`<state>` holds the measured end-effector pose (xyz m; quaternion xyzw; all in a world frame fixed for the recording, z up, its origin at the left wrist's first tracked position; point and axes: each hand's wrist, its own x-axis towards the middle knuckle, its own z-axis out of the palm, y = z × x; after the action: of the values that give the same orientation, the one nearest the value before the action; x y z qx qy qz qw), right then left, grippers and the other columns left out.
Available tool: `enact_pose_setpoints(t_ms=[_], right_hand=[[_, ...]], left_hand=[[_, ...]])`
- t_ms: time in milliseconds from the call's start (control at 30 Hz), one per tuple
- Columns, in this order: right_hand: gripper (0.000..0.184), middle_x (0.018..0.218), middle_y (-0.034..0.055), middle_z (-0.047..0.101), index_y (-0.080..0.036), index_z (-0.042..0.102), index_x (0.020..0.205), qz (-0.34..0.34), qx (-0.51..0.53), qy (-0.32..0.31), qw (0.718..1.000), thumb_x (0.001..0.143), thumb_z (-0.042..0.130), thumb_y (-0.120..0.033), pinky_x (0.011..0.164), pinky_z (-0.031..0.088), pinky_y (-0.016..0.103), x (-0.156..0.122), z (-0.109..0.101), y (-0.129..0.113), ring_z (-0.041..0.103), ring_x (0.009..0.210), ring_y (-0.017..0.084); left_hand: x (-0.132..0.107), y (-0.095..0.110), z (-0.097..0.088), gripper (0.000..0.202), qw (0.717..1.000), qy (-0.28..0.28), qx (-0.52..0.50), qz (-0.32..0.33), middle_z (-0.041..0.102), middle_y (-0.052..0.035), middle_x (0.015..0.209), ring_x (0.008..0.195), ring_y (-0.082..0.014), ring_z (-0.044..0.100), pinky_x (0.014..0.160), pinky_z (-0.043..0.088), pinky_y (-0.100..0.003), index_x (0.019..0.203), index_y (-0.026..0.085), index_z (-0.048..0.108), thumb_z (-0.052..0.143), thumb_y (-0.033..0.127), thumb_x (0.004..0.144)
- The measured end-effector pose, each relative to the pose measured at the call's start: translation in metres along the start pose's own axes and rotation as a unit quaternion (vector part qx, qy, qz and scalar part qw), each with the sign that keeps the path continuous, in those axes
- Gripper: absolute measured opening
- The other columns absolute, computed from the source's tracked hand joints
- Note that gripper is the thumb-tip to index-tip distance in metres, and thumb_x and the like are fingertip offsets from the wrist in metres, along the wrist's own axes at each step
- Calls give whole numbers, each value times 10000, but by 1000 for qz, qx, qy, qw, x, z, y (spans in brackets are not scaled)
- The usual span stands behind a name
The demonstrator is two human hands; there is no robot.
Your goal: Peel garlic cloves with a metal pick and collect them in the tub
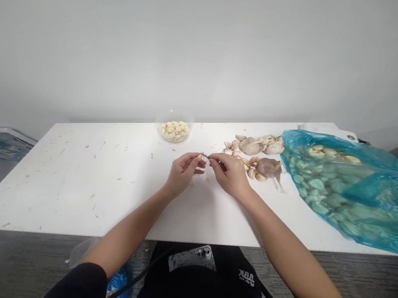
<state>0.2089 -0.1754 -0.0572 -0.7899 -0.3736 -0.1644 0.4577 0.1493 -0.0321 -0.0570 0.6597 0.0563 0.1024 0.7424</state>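
Note:
Both my hands meet over the middle of the white table [75, 178]. My left hand [182, 170] pinches a small pale garlic clove [200, 157] between thumb and fingertips. My right hand [229, 172] is closed on a small dark-bladed knife [206, 157] whose tip touches the clove. A clear bowl [175, 130] of peeled cloves stands behind my hands. A heap of unpeeled garlic bulbs and skins [259, 153] lies just right of my right hand.
A blue plastic bag [351, 188] full of garlic cloves covers the table's right end. Bits of garlic skin are strewn over the tabletop. A phone [192, 258] rests on my lap below the table's front edge. A grey wall stands behind the table.

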Motion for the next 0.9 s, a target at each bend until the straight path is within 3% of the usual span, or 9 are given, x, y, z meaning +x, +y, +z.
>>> enact_pose_setpoints(t_ms=[500, 700, 900], right_hand=[[147, 769, 13, 636, -153, 618, 850, -36, -33, -4, 999, 840, 471, -145, 580, 386, 221, -3, -2, 2, 522, 610, 94], [169, 776, 33, 634, -149, 616, 850, -58, -101, 22, 993, 852, 447, -152, 626, 401, 231, -5, 3, 0, 577, 706, 125], [187, 773, 38, 633, -151, 628, 835, -35, -169, 18, 985, 827, 442, -136, 630, 395, 230, -8, 5, -3, 585, 721, 140]], left_hand=[[-1, 4, -2, 322, 999, -16, 10, -40, 638, -99, 852, 805, -174, 628, 696, 528, -314, 947, 98, 559, 596, 382, 801], [0, 3, -1, 313, 998, -27, -23, -48, 636, -82, 886, 825, -174, 628, 654, 535, -290, 931, 123, 525, 632, 372, 775], [1, 2, 1, 309, 998, -22, -27, -44, 638, -83, 889, 805, -154, 632, 670, 534, -270, 933, 115, 521, 631, 360, 779]])
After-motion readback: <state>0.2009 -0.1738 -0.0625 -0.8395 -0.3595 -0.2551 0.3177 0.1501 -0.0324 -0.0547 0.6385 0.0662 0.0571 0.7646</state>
